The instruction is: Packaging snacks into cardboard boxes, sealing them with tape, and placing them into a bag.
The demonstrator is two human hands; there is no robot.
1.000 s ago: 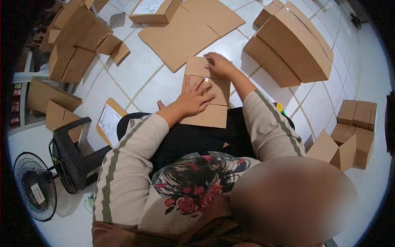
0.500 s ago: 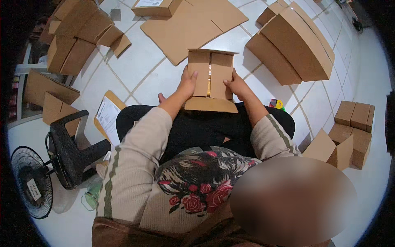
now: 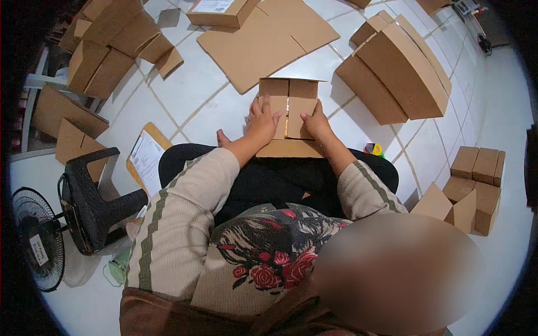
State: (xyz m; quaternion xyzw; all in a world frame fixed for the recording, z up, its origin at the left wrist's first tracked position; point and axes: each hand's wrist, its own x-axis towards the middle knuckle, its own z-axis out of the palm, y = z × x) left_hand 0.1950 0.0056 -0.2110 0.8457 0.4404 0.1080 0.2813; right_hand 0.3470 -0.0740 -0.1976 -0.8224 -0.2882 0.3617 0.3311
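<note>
Nearest is the person's beige top w/ a dark, rose-patterned front, then black trousers, legs folded. Low on the L side there's a green see-through thing, too cut off to ID, plus a black fan and a chunky black frame right by it. Over on the R: a stack of small brown boxes w/ an open-flapped carton just beside it.

Bit further out: clipboard w/ a printed sheet by the L knee, and a small yellow/red/green item by the R knee, too small to tell what.

Main thing is the small cardboard box, centre, just past the lap (can't tell if it's on the legs or the floor). Two top flaps folded in, narrow gap btwn them w/ sth shiny/yellowish showing; near flap sticks out toward the person. Left hand lies over the L flap, fingers part-spread, thumb out twd the gap, no real grip afaict. Right hand has the R edge, thumb on top, fingers curled down the side, tips hidden.

Beyond that, on white floor tiles: flat cardboard sheet, big carton on the R, piled cartons on the L, and farthest a white-labelled box on the sheet's edge.
</note>
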